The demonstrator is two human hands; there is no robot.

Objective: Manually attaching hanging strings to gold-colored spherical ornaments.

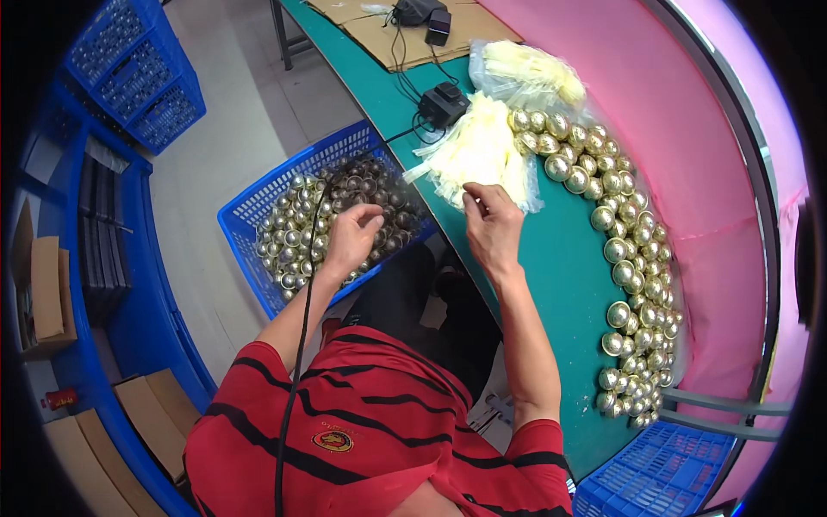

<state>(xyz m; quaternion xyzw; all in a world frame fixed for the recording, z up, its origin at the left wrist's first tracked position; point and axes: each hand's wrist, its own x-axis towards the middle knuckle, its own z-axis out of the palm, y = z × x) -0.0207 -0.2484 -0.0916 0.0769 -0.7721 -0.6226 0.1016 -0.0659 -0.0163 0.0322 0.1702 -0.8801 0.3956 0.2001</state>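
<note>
My left hand (351,238) hangs over a blue plastic basket (250,277), its fingers curled toward the thumb; whatever they may hold does not show. Inside the basket lie many small shiny gold domes (297,228), with dark brown ones (366,185) toward the table side. Above the green table's edge, my right hand (493,226) has its thumb and forefinger pinched together, and I cannot make out anything between them. Just beyond its fingertips lies a bundle of pale yellow strips (476,151) on clear plastic. Gold rimmed balls (616,228) form a long curved row to the right.
Another plastic-wrapped yellow bundle (530,71) lies farther back. A black box-shaped device (444,105) with cables sits on the green table (551,302), near cardboard (482,26). Blue crates (142,73) and a blue shelf (164,267) are at left; another blue crate (655,470) is at lower right.
</note>
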